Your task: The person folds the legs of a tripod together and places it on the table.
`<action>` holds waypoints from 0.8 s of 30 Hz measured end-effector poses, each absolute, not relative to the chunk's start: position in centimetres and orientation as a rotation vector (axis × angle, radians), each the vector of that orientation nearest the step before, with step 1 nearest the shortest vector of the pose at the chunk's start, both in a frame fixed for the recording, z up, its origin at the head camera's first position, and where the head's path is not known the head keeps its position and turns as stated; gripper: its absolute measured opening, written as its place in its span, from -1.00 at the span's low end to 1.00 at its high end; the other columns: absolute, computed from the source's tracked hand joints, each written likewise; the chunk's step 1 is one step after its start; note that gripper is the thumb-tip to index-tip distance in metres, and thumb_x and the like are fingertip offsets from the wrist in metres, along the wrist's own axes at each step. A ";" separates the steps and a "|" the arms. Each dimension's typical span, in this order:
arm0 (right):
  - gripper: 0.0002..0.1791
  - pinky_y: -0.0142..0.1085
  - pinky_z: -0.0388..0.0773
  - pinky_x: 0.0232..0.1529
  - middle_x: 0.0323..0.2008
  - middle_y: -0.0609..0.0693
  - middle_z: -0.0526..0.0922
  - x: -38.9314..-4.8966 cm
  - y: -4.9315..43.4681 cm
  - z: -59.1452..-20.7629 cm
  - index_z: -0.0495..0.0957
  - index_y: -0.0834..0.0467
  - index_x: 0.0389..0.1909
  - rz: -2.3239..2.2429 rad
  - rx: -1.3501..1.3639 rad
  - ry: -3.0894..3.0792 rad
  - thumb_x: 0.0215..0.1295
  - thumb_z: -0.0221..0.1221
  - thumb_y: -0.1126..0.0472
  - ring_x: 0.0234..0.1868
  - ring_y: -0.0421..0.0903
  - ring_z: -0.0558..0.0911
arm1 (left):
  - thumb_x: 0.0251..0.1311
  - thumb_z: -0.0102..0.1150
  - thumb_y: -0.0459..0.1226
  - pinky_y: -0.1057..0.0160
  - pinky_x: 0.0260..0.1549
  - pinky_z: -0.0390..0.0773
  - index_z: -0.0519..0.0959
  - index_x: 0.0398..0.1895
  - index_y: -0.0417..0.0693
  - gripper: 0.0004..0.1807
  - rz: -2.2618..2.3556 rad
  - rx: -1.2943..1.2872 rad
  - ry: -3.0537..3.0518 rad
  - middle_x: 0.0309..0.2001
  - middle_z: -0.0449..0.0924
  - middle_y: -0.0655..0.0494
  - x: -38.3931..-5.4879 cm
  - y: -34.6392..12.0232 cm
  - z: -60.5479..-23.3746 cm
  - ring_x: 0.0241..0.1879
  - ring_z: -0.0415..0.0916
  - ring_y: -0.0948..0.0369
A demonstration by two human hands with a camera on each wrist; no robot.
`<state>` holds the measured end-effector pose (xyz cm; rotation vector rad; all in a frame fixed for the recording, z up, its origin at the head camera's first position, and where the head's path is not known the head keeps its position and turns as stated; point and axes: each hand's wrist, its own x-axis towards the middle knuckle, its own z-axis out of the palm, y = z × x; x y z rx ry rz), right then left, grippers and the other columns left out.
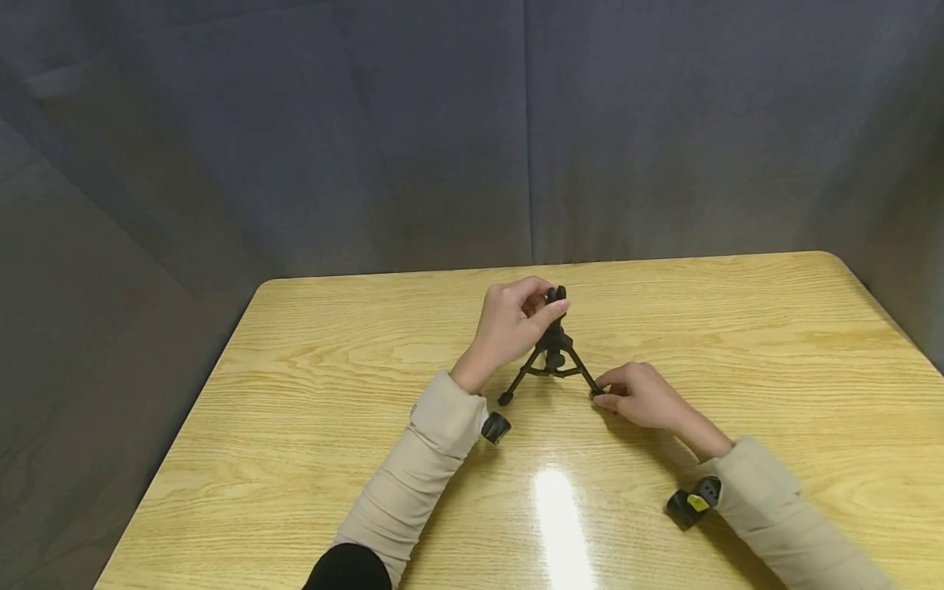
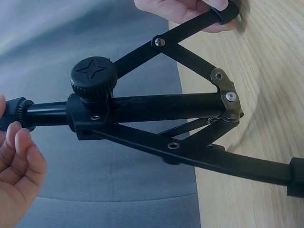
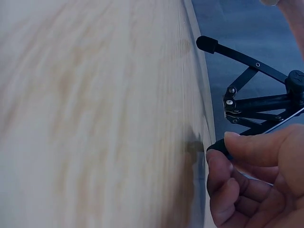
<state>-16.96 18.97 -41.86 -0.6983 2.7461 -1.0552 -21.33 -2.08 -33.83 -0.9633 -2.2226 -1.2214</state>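
Observation:
A small black tripod (image 1: 555, 348) stands upright with its legs spread, toward the back of the wooden table. My left hand (image 1: 512, 324) grips the top of it, thumb and fingers around the head. In the left wrist view the tripod's centre column (image 2: 166, 107), a round knob (image 2: 94, 76) with a star mark and the riveted leg braces (image 2: 194, 61) show close up. My right hand (image 1: 640, 395) pinches the rubber foot (image 3: 219, 148) of the right leg between thumb and fingers. Another leg's foot (image 1: 505, 399) points toward my left forearm.
The light wooden table (image 1: 332, 344) has rounded back corners. A dark grey curtain (image 1: 413, 139) hangs behind it and at the sides. Black wrist cameras sit on both cuffs, the left one (image 1: 496, 427) near the tripod's left foot. A bright light reflection lies on the tabletop in front.

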 end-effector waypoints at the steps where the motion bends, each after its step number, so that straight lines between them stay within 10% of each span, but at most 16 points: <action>1: -0.90 -0.40 0.28 -0.64 -0.69 -0.10 0.54 -17.0 18.9 -41.9 0.62 0.33 -0.36 -1.056 -0.700 2.749 0.10 0.20 0.38 -0.69 -0.29 0.36 | 0.05 0.26 -0.34 0.46 -0.65 0.28 0.57 -0.47 -0.27 -0.88 -1.224 -0.961 -2.222 -0.69 0.46 0.07 -21.3 -2.1 -33.8 -0.70 0.33 0.29; 24: -0.89 -0.38 0.30 -0.61 -0.69 -0.11 0.55 -17.0 18.5 -41.9 0.63 0.33 -0.35 -1.059 -0.710 2.786 0.10 0.20 0.38 -0.69 -0.29 0.39 | 0.06 0.25 -0.33 0.45 -0.67 0.28 0.58 -0.46 -0.27 -0.87 -1.264 -0.945 -2.196 -0.68 0.50 0.06 -21.3 -2.3 -33.9 -0.70 0.34 0.28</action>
